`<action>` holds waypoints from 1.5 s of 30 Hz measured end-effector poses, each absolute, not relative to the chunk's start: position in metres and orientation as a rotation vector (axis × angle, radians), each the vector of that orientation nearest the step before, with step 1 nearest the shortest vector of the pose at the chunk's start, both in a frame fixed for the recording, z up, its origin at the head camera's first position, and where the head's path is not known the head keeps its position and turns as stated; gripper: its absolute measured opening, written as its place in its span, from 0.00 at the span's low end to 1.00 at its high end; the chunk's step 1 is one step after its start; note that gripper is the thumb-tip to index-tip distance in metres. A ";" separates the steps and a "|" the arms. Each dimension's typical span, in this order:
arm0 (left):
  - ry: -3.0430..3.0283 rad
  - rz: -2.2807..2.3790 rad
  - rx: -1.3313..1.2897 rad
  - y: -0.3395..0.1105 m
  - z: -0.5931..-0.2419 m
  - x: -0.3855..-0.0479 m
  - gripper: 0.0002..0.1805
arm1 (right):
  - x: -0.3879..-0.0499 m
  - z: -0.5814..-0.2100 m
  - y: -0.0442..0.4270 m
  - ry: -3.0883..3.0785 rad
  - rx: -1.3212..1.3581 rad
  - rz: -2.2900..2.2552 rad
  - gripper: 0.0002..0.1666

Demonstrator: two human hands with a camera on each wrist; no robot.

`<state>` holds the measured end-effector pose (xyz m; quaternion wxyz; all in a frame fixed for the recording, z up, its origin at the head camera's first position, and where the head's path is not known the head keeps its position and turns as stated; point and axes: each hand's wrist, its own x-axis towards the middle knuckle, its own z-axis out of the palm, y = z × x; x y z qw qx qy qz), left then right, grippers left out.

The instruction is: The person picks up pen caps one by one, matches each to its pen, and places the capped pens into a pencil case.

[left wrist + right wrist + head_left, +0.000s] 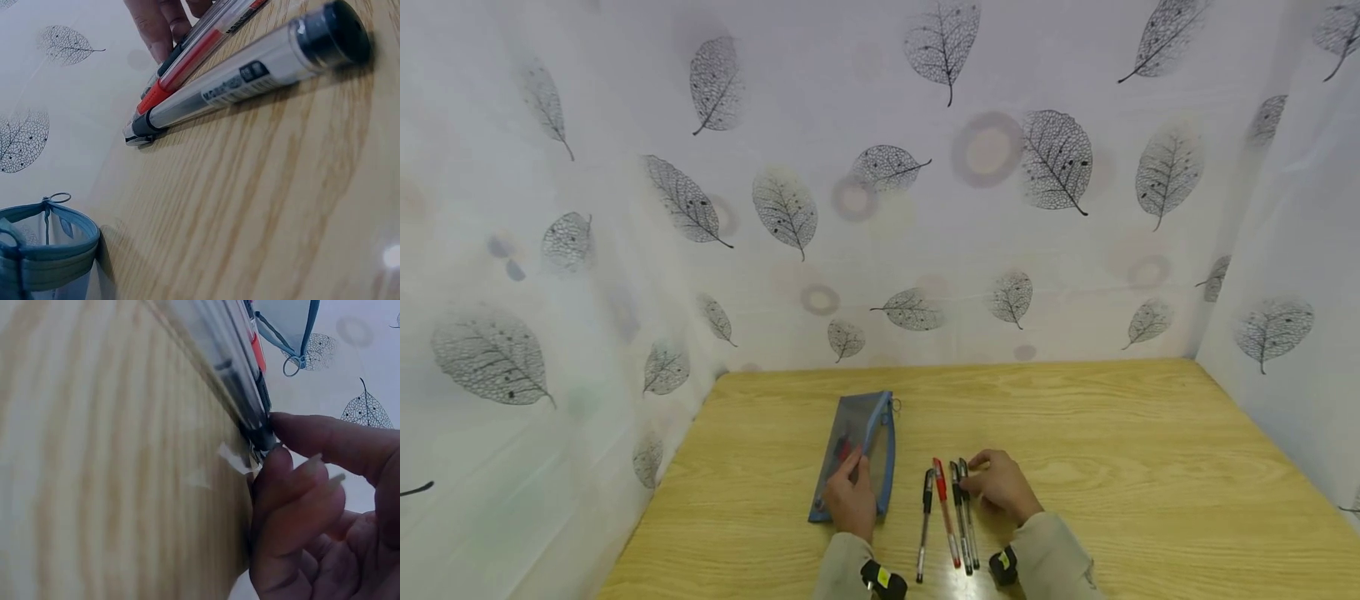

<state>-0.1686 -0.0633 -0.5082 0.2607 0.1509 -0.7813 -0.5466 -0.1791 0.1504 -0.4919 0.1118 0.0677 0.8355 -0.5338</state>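
My left hand (852,498) pinches the opening edge of a grey mesh pencil pouch (856,412) with blue trim, lying flat at an angle. The pouch's rim (59,240) gapes in the left wrist view, and a small dark and red item (844,450) shows through the mesh. To its right lie a black gel pen (923,533), a red gel pen (947,510) and a second black gel pen (958,500), roughly parallel. Beside them, my right hand (1002,485) pinches the rightmost black gel pen (240,387) between thumb and finger near its capped end.
Everything lies on a light wood-grain table (1120,450). A pale curtain (910,233) printed with dark leaves hangs behind and at both sides. A ring pull (896,406) sits at the far corner of the pouch. Dark bands with yellow marks (883,578) circle the sleeve cuffs.
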 end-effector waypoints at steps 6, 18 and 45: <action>-2.118 -1.469 0.409 -0.063 -0.508 -0.169 0.11 | -0.180 -0.492 0.151 2.503 0.175 -1.511 0.08; -2.115 -1.461 0.427 -0.063 -0.509 -0.169 0.11 | -0.183 -0.497 0.152 2.450 0.213 -1.544 0.03; -2.121 -1.507 0.433 -0.063 -0.507 -0.168 0.11 | -0.181 -0.502 0.169 2.240 -0.042 -1.717 0.11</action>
